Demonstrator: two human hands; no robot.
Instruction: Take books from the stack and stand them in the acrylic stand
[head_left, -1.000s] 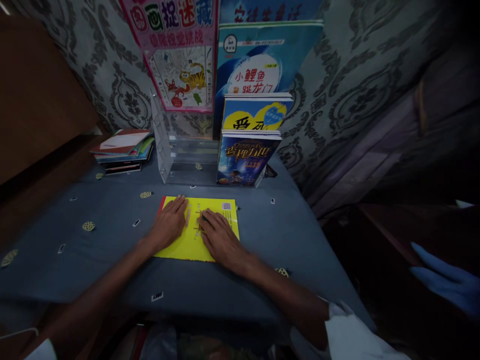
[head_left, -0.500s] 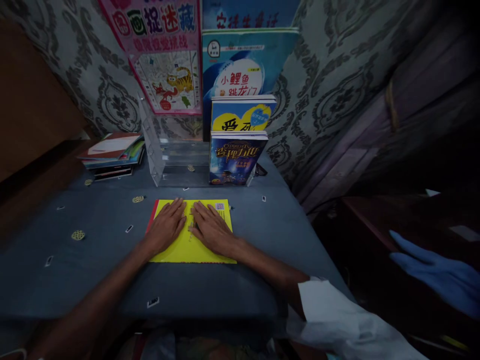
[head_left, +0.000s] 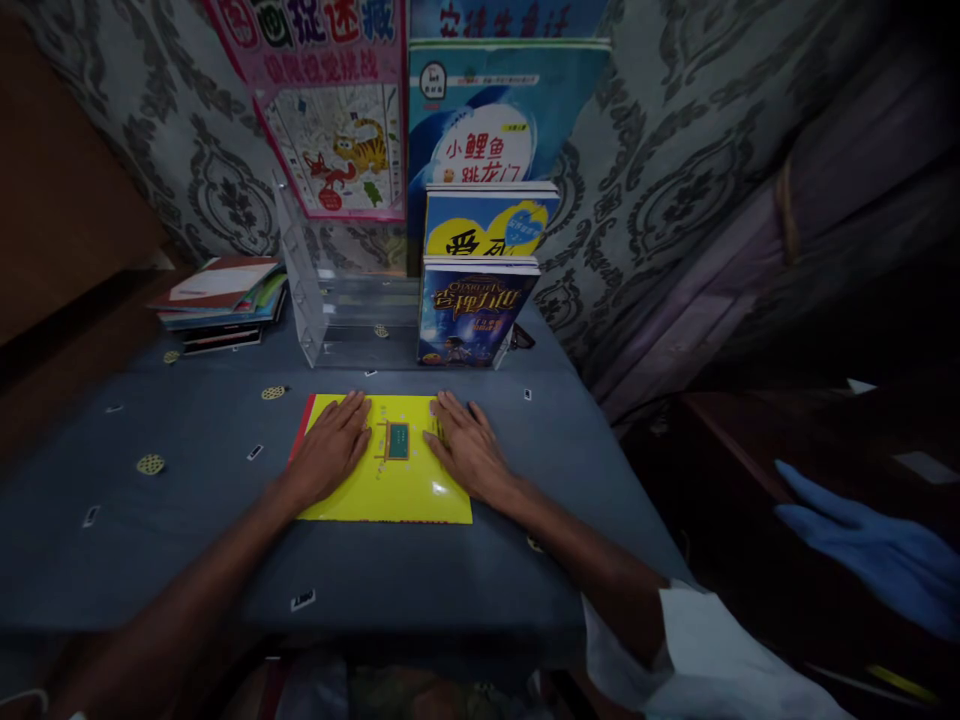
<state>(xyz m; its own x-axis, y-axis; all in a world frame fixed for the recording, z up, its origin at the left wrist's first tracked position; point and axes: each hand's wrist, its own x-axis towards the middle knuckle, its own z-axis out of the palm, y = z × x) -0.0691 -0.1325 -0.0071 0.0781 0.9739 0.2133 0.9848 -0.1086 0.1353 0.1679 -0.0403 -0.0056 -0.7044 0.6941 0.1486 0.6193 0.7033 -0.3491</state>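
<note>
A yellow book [head_left: 409, 490] with a red left edge lies flat on the table, a small green chalkboard picture near the middle of its cover. My left hand [head_left: 334, 445] rests palm down on its left part, fingers stretched out. Over its right edge lies my right hand [head_left: 471, 445], also flat, with the fingers a little spread and partly past the cover. Neither hand grips the book.
Behind the book stands a clear tiered rack [head_left: 352, 345] holding several upright books, among them a dark blue book [head_left: 469, 320] in front. A book stack [head_left: 225, 300] lies at the back left. Right of the table [head_left: 585, 470] is a blue glove [head_left: 870, 530].
My right hand has slid right across the cover to the book's right edge, uncovering the chalkboard picture. My left hand stays in place. The view has shifted slightly.
</note>
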